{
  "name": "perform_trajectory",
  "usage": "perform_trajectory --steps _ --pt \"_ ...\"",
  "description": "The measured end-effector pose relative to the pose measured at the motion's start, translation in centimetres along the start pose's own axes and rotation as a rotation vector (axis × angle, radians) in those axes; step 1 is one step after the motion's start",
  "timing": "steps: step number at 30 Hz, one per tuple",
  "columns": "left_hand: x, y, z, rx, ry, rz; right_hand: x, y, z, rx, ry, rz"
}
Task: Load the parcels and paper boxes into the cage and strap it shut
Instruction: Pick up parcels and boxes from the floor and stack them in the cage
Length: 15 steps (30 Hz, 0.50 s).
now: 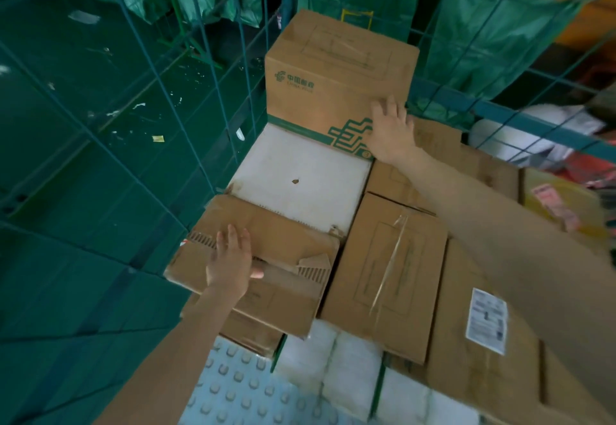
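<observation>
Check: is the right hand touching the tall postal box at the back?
Touching. The head view shows the right hand laid flat, fingers straight, against the front face of the tall postal box, near its lower right corner.

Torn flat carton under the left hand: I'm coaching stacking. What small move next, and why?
Probably slide the torn flat carton forward onto the white box, against the tall printed box. The left hand lies flat on it, it overhangs the stack's left edge, and the right hand braces that box.
</observation>
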State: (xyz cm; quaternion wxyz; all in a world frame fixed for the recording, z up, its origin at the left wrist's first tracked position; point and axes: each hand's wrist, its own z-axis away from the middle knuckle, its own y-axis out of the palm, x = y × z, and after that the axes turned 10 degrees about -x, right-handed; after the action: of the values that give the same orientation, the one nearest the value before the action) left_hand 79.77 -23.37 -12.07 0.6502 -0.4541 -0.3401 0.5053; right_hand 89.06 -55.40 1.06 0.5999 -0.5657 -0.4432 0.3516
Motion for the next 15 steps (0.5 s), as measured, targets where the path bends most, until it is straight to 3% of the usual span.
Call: perform_trajectory --steps 3,5,8,15 --pt "-0.5 -0.4 2.3 0.007 -0.035 0.084 0.3 0.2 5.4 0.042 0.008 -0.108" --pt "-0.4 -1.1 3.9 -0.026 -0.106 0.219 0.4 0.3 8.7 0.16 0.011 -0.231" --pt "-0.3 -3.2 6.6 -0.034 -0.217 0.545 1.0 -0.5 13.2 0.299 0.079 -0.439" --pt "1.5 -4.8 14.7 -0.148 -0.588 1.407 2.8 -1.5 22.3 0.329 0.365 -0.882"
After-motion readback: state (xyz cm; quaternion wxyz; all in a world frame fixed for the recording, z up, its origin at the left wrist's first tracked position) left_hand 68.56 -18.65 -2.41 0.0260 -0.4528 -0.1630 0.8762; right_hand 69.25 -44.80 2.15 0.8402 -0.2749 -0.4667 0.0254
